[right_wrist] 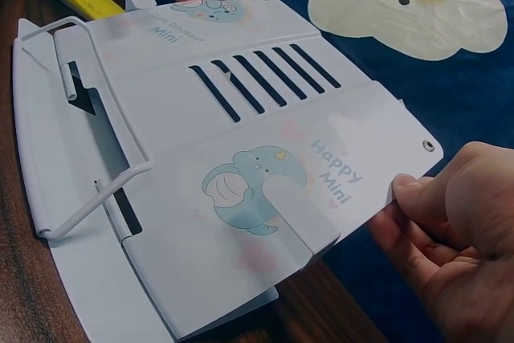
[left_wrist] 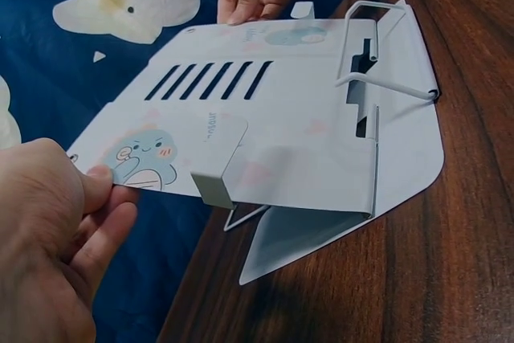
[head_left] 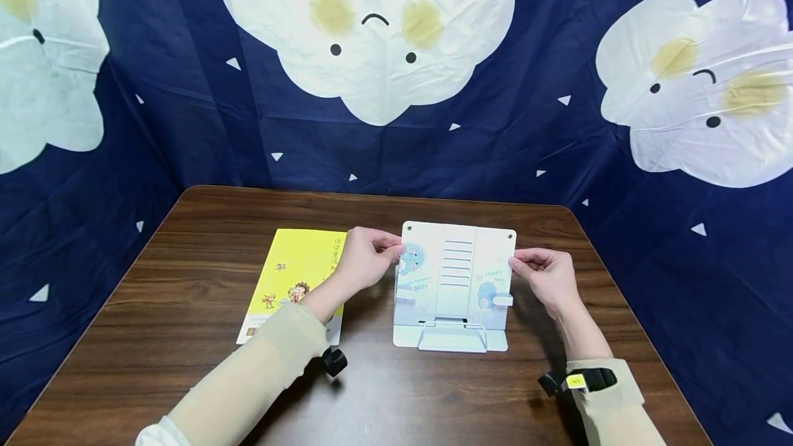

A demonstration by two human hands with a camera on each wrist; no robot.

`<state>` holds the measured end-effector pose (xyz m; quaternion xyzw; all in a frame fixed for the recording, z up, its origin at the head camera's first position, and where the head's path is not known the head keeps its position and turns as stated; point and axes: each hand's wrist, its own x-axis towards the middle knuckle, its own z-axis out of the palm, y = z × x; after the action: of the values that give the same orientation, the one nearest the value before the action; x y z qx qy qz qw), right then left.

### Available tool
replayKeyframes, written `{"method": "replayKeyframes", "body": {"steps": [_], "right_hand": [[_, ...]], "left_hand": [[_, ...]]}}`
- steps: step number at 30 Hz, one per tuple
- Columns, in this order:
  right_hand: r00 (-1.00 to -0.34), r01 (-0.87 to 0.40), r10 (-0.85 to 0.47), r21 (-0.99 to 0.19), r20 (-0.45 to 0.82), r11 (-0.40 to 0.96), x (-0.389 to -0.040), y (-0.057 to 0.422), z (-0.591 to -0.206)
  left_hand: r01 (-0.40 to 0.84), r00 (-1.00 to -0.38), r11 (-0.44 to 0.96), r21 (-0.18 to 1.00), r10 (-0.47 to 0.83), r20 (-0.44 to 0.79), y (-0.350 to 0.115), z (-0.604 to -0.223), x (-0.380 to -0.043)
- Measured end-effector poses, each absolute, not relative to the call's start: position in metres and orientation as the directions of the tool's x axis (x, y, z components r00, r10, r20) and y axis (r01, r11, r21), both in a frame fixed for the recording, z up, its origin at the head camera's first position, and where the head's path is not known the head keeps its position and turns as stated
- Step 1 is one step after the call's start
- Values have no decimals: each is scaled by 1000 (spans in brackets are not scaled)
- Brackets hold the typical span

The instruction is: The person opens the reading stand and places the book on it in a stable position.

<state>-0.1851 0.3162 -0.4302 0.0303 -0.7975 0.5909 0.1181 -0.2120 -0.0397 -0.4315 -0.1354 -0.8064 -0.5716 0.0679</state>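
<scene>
A white book stand (head_left: pixel 455 281) with blue dinosaur prints and a slotted middle stands tilted back on the table. My left hand (head_left: pixel 367 257) pinches its left edge near the top, thumb on the front face. On the opposite edge my right hand (head_left: pixel 548 277) pinches it the same way, as the right wrist view shows with the thumb beside the "Happy Mini" print. A white wire holder (head_left: pixel 452 337) folds out over the base plate at the front. Small page clips (right_wrist: pixel 301 214) sit at both side edges. To the left, partly behind my left forearm, lies a yellow book (head_left: pixel 291 260).
The brown wood-grain table (head_left: pixel 403 398) ends at a rounded back edge. Dark blue cloth (head_left: pixel 384 157) with white clouds hangs behind and at both sides. A small black device is strapped at each wrist.
</scene>
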Motion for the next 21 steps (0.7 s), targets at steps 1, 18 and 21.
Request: {"method": "replayKeyframes", "body": {"steps": [1, 18, 21], "right_hand": [[-970, -188, 91, -936, 224, 299, -184, 316, -430], [-961, -231, 81, -925, 266, 301, -176, 318, -428], [-957, -242, 79, -919, 279, 310, -175, 319, -428]], "left_hand": [[300, -953, 311, 902, 142, 268, -40, -432, -212], [323, -946, 311, 894, 143, 292, -42, -426, -201], [317, -947, 303, 899, 143, 286, -42, -426, -198]]}}
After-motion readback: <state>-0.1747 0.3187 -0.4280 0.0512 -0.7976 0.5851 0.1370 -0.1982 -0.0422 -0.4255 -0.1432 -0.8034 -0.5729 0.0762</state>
